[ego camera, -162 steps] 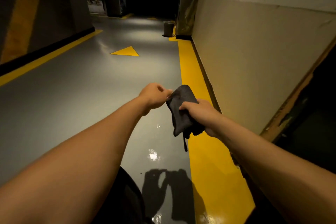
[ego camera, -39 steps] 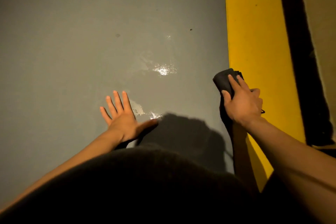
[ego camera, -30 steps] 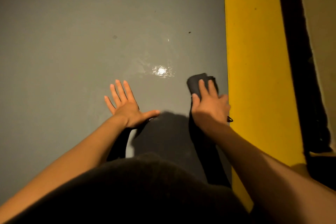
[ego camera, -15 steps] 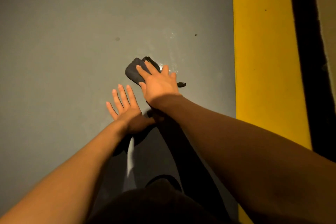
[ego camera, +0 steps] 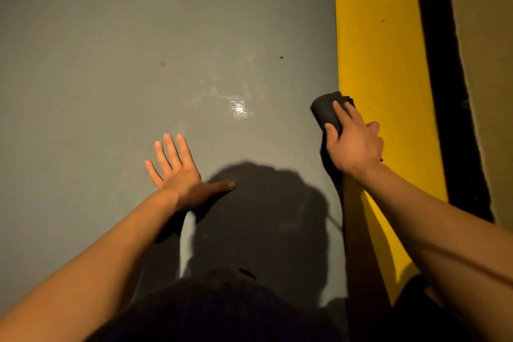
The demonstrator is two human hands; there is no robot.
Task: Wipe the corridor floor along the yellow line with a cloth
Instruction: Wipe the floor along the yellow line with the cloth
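Observation:
A dark grey cloth (ego camera: 323,108) lies bunched on the grey floor (ego camera: 125,50), right at the left edge of the yellow line (ego camera: 380,50). My right hand (ego camera: 356,144) holds it down, thumb along its left side and fingers bent over its top; most of the cloth is hidden under the palm. My left hand (ego camera: 180,175) rests flat on the floor to the left, fingers spread, holding nothing. A shiny wet patch (ego camera: 238,108) with faint wipe smears lies between the two hands, slightly ahead.
A black strip (ego camera: 444,91) runs along the far side of the yellow line, with the pale wall (ego camera: 488,64) beyond it. My dark-clothed body (ego camera: 222,311) fills the bottom of the view and casts a shadow on the floor.
My right hand has swept the cloth from the middle of the grey floor rightward to the yellow line's edge. My left hand stays planted in the same spot.

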